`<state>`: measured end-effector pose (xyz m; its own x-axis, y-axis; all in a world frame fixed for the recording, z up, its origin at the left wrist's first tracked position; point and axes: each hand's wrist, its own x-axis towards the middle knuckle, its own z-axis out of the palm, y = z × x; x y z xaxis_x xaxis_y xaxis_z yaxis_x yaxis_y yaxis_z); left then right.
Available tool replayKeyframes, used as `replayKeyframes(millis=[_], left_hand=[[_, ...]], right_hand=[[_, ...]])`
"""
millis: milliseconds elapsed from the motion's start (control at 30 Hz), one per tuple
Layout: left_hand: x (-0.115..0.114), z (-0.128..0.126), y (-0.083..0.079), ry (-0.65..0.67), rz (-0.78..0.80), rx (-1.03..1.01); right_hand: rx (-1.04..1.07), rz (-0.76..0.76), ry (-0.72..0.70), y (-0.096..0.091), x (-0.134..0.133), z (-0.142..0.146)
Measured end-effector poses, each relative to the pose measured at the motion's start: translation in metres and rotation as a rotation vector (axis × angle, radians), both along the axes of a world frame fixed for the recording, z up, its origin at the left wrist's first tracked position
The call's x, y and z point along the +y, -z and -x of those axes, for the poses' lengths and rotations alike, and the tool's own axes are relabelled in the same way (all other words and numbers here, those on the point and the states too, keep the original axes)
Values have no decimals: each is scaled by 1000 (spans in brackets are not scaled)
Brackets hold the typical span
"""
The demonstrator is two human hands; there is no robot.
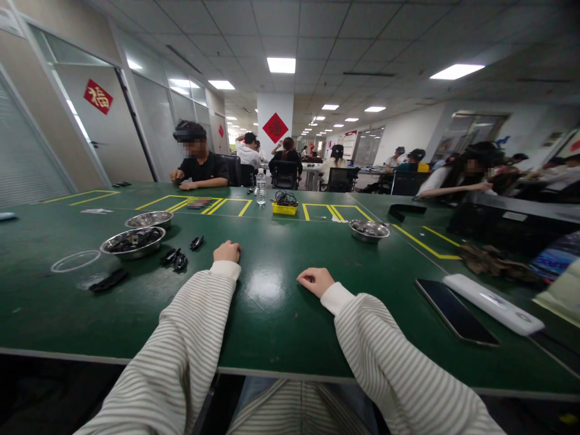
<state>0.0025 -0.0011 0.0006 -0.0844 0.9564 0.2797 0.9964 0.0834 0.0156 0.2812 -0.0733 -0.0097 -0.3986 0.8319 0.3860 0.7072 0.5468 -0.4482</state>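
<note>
My left hand (227, 251) rests on the green table (272, 326) with its fingers curled in, and nothing shows in it. Small black plastic parts (174, 258) lie to its left, with one more black piece (197, 243) closer to the hand. Nearer to me on the right, my right hand (316, 281) also rests on the tabletop, thumb and fingers bent together in a loose fist. No object is visible in it. Beyond it stands a steel bowl (369, 237) of small dark parts.
To the left are a steel bowl of black parts (133, 251), another steel bowl (149, 226) and a clear plastic cup (81, 279). A yellow tray (284, 208) of cables and a bottle (261, 193) stand ahead. A phone (455, 311) and white device (493, 304) lie right. A person (199, 163) sits opposite.
</note>
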Motion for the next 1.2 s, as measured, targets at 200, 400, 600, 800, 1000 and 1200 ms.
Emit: replayKeyframes(millis=[200,400,600,800,1000,1200], left_hand=[[0,0,2,-80,-23,-20],[1,1,7,-70,-125,25],[7,3,10,165,-130,52],[8,-2,10,254,-94,-7],[1,-23,9,438,-97,-102],[-27,-74,4,711,-147,-277]], right_hand=[[-8,-5,-7,1,0,-1],[-17,-4,-15,1,1,-1],[-22,-12,-29,2,1,0],[-27,-18,-40,2,1,-1],[-21,-21,-37,1,0,0],[30,-18,18,-1,-1,1]])
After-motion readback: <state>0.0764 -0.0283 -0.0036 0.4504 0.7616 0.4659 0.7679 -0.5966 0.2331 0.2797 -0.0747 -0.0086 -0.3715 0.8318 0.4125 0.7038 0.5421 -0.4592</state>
